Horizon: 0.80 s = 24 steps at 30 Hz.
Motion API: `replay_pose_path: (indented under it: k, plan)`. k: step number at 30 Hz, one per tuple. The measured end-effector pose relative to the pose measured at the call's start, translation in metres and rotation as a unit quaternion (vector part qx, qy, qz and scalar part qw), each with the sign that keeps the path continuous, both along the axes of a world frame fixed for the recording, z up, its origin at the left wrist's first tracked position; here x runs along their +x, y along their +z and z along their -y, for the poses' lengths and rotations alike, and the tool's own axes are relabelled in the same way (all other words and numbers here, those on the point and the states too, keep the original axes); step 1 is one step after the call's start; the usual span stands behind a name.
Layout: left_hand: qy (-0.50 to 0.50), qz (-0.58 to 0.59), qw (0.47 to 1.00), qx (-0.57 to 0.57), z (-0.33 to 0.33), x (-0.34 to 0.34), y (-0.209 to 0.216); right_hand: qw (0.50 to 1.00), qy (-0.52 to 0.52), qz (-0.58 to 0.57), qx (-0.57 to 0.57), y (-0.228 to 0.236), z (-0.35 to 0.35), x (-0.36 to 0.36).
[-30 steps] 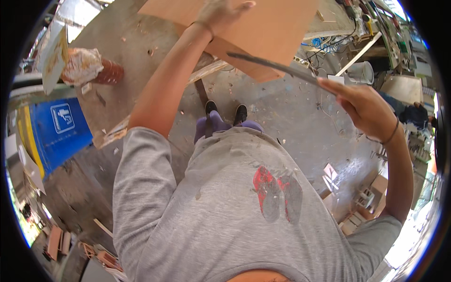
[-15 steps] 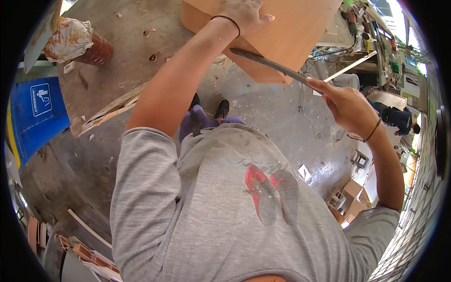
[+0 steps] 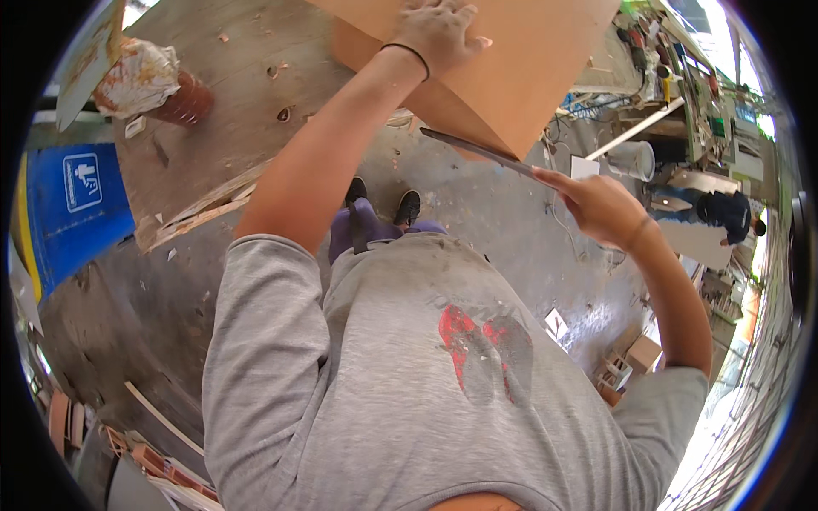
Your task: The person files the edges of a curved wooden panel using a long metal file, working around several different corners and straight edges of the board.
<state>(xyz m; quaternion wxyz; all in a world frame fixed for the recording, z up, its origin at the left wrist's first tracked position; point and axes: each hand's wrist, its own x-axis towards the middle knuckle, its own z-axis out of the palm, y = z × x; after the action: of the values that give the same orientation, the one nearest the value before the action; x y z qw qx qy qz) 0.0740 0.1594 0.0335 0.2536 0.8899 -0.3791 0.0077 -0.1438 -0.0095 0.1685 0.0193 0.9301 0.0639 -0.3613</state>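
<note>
A large orange-brown wooden piece (image 3: 532, 64), box-like with a broad flat face, stands at the top of the head view. My left hand (image 3: 433, 36) lies on that face, fingers spread and thumb out to the right. In my right hand (image 3: 601, 209) is one end of a long, dark, flat file (image 3: 477, 148), the index finger stretched along it. The file runs up and left from the hand, against the near lower edge of the wooden piece. Exactly where it touches is hard to make out.
A worn worktop (image 3: 213, 145) with splintered edging extends at the upper left, carrying a cloth-covered red-brown bucket (image 3: 186, 100). Left of it stands a blue bin (image 3: 68, 226). At right are a white bucket (image 3: 632, 160), a cluttered bench, and another person (image 3: 722, 215) farther off.
My right hand has shifted left and a little, bringing the file lower along the wood's near edge. The wooden piece looks tilted slightly toward me. My left hand stays on its face.
</note>
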Motion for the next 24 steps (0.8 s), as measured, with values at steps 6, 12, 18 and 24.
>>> replay_pose_path:
  k: [6, 12, 18, 24]
  plan:
    - [0.067, 0.212, 0.914, -0.340, -0.023, -0.015, -0.015, 0.998, 0.065, 0.008, 0.012, 0.044, -0.002, -0.018]
    - [0.309, -0.114, 0.777, -0.537, -0.016, -0.085, -0.041, 0.991, 0.090, 0.100, -0.002, 0.055, 0.022, -0.037]
    - [0.347, -0.218, 0.705, -0.578, 0.023, -0.101, -0.030, 0.980, 0.148, 0.135, -0.013, 0.069, 0.044, -0.025]
    - [0.322, -0.232, 0.630, -0.668, 0.009, -0.122, -0.023, 0.946, 0.250, 0.208, 0.007, 0.086, 0.083, -0.010]
